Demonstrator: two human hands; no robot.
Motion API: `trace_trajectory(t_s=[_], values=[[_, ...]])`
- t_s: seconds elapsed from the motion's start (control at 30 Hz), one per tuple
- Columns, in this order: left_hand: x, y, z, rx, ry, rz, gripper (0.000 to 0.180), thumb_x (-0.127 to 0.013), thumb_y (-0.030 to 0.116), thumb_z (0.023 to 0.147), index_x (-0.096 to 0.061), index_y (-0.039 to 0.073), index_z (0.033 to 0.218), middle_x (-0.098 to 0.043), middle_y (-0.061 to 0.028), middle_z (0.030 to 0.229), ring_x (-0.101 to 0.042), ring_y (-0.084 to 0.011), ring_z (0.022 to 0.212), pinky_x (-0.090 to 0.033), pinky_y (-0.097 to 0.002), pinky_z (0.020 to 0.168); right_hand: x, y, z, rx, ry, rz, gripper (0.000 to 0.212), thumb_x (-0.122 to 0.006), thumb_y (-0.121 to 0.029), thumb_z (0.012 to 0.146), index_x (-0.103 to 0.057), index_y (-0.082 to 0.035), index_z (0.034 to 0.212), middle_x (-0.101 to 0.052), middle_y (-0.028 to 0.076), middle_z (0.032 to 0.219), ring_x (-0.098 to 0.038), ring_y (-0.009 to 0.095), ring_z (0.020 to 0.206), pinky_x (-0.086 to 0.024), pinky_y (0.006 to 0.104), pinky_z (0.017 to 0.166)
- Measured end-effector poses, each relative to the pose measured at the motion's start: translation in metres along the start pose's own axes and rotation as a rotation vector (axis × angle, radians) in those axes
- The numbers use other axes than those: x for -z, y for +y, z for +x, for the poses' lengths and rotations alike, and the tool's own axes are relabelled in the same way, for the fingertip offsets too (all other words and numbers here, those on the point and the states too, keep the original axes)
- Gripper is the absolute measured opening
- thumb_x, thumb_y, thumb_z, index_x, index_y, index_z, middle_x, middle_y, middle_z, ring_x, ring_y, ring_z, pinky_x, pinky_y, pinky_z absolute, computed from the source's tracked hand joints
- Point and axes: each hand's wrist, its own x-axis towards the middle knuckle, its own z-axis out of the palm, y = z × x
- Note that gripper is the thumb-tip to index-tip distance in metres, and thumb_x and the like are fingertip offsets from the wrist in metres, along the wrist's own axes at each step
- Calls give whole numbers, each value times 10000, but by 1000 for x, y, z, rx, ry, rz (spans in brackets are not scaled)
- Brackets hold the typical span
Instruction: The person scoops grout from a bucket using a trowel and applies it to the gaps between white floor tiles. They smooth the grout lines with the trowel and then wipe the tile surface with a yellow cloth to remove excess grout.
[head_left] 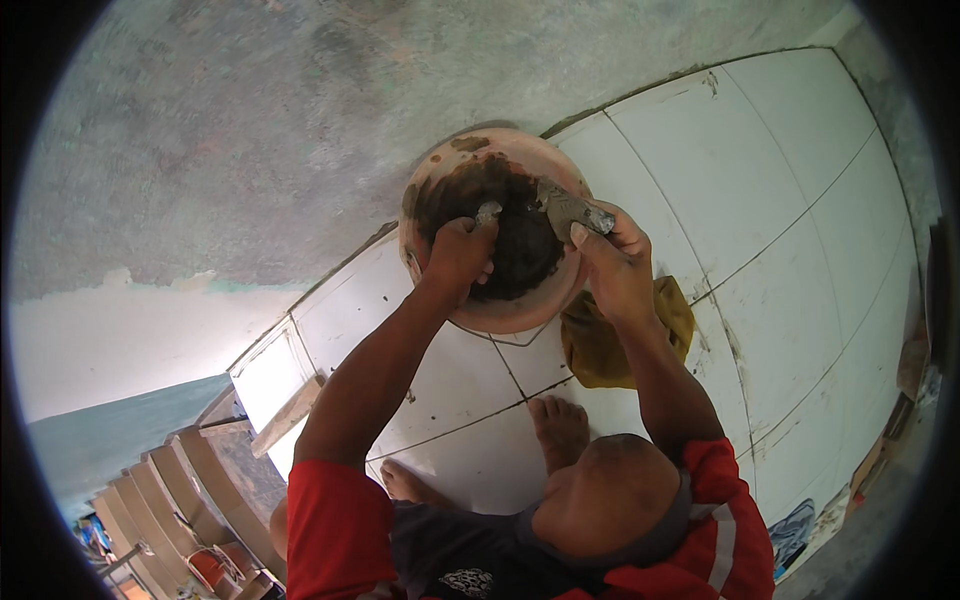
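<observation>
Across the upper left of the frame spreads a patchy grey wall (250,150); white floor tiles (740,170) fill the centre and right. Against their meeting line, at upper centre, stands a pinkish bucket (510,322), its inside holding a dark, wet-looking mix (525,245). Just below and right of it lies a mustard-coloured cloth (598,350). Over the bucket's right side, the right hand (620,265) pinches a flat, grey-caked tool (565,208) between thumb and fingers; over its left side, the left hand (462,255) is curled round a small clear piece (488,212), its lower end unclear. The step seems to be working the mix or clearing the tool; the next move likely calls for a firm grip and keeping the blade above the bucket.
</observation>
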Motion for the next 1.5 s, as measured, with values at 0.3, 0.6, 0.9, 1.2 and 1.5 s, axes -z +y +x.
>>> trace_trajectory(t_s=[0.3,0.6,0.9,1.2,1.5], values=[[-2,1,1,-8,50,-38,220,-623,226,989,-604,8,1008,-572,-43,803,-535,-121,559,-405,-277,449,-7,-1,13,1,15,21,309,-697,-54,940,-646,29,1234,-689,44,1038,-602,105,886,-500,265,817],[0,19,-28,-123,50,-23,387,-631,257,961,-623,-46,1202,-603,-51,821,-570,-102,552,-437,-262,433,-4,0,18,-8,52,-34,287,-700,-68,941,-664,11,1215,-697,30,976,-605,94,824,-496,244,754],[24,33,-79,-589,122,433,444,-653,212,948,-572,-30,1311,-682,-257,1119,-657,-391,1091,-498,-427,965,-25,-34,17,154,55,-351,257,-678,-36,948,-671,8,1201,-674,3,959,-556,54,847,-470,226,756],[36,29,-105,-755,122,555,450,-667,167,954,-555,-31,1342,-684,-257,1153,-691,-350,1071,-528,-398,923,-35,-35,16,233,-52,-555,277,-668,-24,938,-666,20,1212,-686,68,1083,-599,95,917,-486,234,803],[45,31,-108,-899,133,671,481,-704,138,921,-544,-35,1340,-682,-267,1103,-698,-406,983,-555,-418,845,-31,-38,16,278,-125,-721,301,-659,-9,916,-669,-8,1217,-688,134,1131,-650,168,944,-513,273,827]])
